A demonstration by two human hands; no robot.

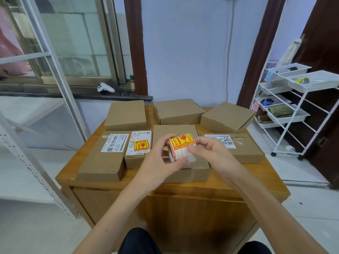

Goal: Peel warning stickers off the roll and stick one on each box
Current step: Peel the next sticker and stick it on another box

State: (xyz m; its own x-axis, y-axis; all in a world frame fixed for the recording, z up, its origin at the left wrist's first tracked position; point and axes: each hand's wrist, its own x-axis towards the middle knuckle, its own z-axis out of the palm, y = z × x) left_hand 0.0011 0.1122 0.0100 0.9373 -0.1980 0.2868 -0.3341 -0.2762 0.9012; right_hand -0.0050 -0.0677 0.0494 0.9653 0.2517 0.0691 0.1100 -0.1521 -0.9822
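Note:
A roll of yellow and red warning stickers (180,144) is held up over the middle front box (194,169). My left hand (161,162) grips the roll from the left and below. My right hand (211,154) pinches the roll's loose white backing end at the right. Several brown cardboard boxes lie on the wooden table (247,180). The small front box (136,158) carries a yellow warning sticker (141,145). The front left box (102,162) and the front right box (245,151) show only white shipping labels. Three plain boxes sit in the back row (126,114).
A white wire rack with trays (293,107) stands to the right of the table. A window sill at the back left holds a white controller (105,88) and a small bottle (132,83). A white metal shelf frame (36,162) stands close on the left.

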